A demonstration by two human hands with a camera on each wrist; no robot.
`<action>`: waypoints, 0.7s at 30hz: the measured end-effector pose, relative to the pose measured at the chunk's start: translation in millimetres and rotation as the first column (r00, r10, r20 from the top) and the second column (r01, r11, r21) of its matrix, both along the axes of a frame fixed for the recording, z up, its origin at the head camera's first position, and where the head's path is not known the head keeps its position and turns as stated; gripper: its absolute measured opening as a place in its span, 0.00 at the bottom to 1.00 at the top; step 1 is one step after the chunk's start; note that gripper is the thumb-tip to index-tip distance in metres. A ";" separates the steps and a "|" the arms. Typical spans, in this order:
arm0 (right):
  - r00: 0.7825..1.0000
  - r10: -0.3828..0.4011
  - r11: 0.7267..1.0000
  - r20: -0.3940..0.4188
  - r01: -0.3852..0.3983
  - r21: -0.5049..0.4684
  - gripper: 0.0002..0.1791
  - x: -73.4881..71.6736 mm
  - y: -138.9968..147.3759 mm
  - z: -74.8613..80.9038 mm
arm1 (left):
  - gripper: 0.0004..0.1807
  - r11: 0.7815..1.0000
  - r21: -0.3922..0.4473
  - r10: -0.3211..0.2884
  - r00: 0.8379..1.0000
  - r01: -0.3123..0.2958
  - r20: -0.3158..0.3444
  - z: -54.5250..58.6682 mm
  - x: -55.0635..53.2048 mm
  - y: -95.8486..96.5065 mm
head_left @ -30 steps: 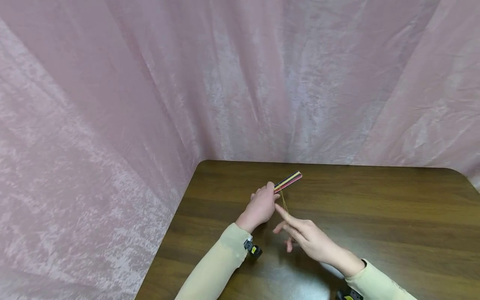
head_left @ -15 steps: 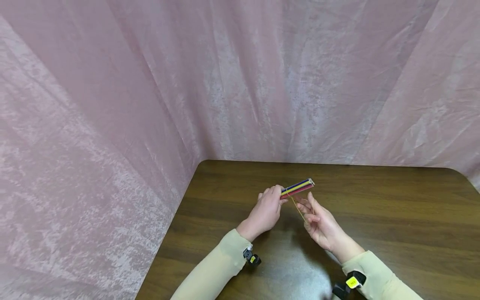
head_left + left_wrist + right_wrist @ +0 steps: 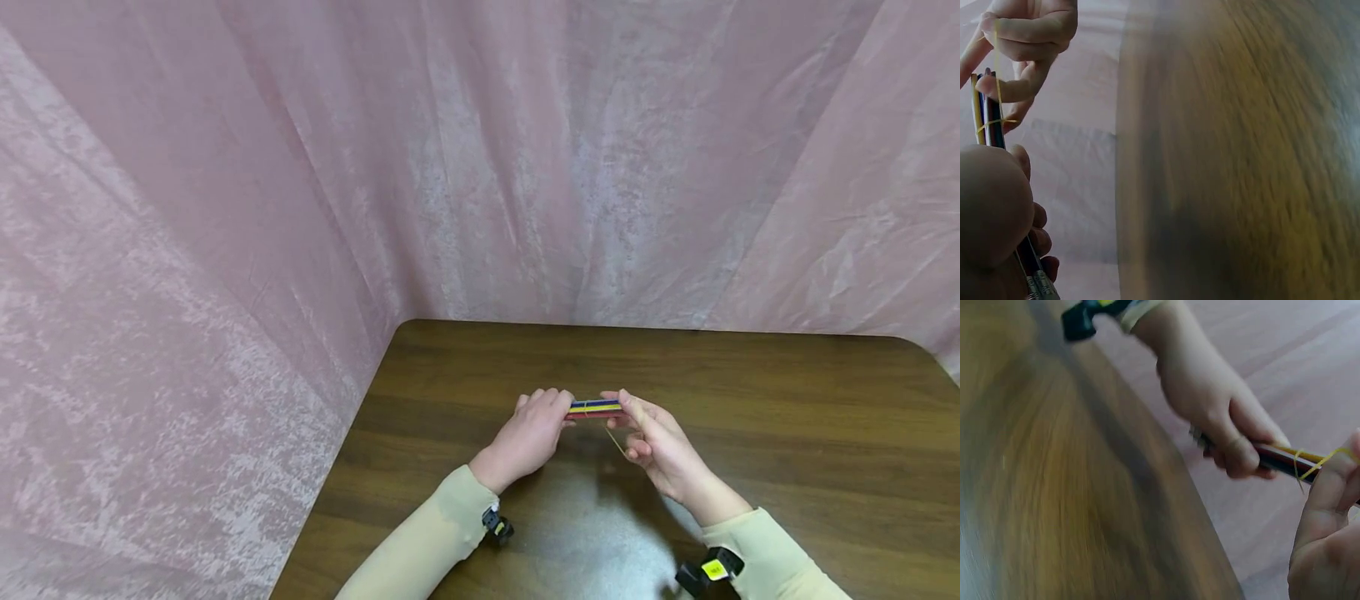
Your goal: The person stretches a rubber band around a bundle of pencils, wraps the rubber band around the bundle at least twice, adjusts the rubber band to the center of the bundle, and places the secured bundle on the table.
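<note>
- Blue, yellow and red show along a bundle of slim, pencil-like sticks, held above the table between the two hands. From the head view it lies nearly level, running side to side, with blue along the top, yellow in the middle and red below.
- A thin yellow band circles the bundle just beside the left hand. Part of it stretches away from the sticks to the right hand.
- The left hand grips the bundle, its fingers curled round the sticks. In the left wrist view the stick ends poke out past the heel of this hand (they carry small printed marks, too small to read).
- The right hand holds the stretched part of the band in its bent fingers. Its thumb and a finger are at the other end of the bundle; how firmly they press there, I cannot tell.
- Pale yellow-green sleeves cover both forearms, and a small black device sits at each wrist, the left one and the right one.
- Below is a brown wood-grain table with rounded far corners, a soft shadow and a patch of glare under the hands.
- Behind the table hangs a pink, velvety curtain, falling in loose folds.
</note>
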State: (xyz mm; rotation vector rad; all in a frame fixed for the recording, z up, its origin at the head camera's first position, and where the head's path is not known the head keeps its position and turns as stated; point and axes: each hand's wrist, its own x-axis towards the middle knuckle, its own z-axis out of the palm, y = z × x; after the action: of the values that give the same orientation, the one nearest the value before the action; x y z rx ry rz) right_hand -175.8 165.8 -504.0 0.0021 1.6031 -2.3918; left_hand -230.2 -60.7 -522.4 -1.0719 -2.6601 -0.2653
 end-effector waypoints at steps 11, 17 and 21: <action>0.981 -0.076 0.951 -0.180 0.125 0.283 0.24 -0.5 -1.6 -3.0 | 0.11 0.996 -0.081 -0.033 0.999 0.030 -0.043 1.9 -1.9 -7.9; 0.962 -0.006 0.913 -0.274 0.116 0.390 0.27 2.5 2.3 -0.2 | 0.11 0.995 -0.090 -0.050 0.998 0.046 -0.037 3.1 -5.2 -11.7; 0.945 0.039 0.934 -0.323 0.081 0.349 0.21 5.6 4.0 2.1 | 0.11 0.996 -0.054 -0.062 0.998 0.064 0.031 2.6 -6.8 -15.4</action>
State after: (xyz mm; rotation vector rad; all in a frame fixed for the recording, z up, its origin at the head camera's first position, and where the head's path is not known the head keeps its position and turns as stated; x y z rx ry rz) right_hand -170.1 169.8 -501.9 -0.3251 2.1823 -2.1603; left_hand -237.0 -76.1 -519.8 -1.1791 -2.6769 -0.2222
